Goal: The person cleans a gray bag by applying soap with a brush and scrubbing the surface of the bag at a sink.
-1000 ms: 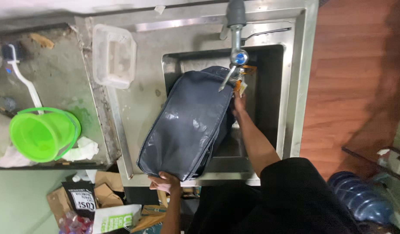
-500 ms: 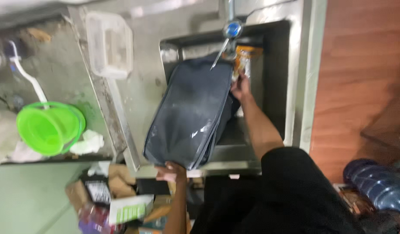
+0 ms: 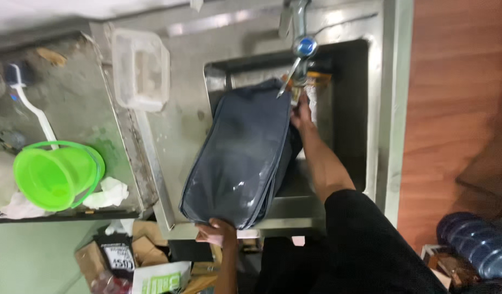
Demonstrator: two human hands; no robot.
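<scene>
I see the left hand (image 3: 215,233) at the bottom centre of the frame, fingers curled around the near edge of a dark blue bag (image 3: 240,155), so it is clenched on that edge. The right hand (image 3: 301,113) reaches to the upper centre, by the far corner of the bag and just under the tap (image 3: 302,41); it touches the bag there, but I cannot tell how far its fingers are closed, since the bag and the spout hide part of them. The bag lies tilted across the middle of the frame, its far end inside the steel sink (image 3: 379,109) and its near end resting over the sink's front rim. An orange packet (image 3: 316,81) sits behind the right hand at the back of the basin. A clear plastic box (image 3: 141,68) stands on the drainboard at upper left, and a green bucket (image 3: 55,177) sits on the rough counter at far left, with a white brush (image 3: 30,106) above it. Compared with half a second ago, the bag and both hands keep nearly the same grip and place; the view has shifted a little, so the sink sits further right and the bucket lower in the frame.
</scene>
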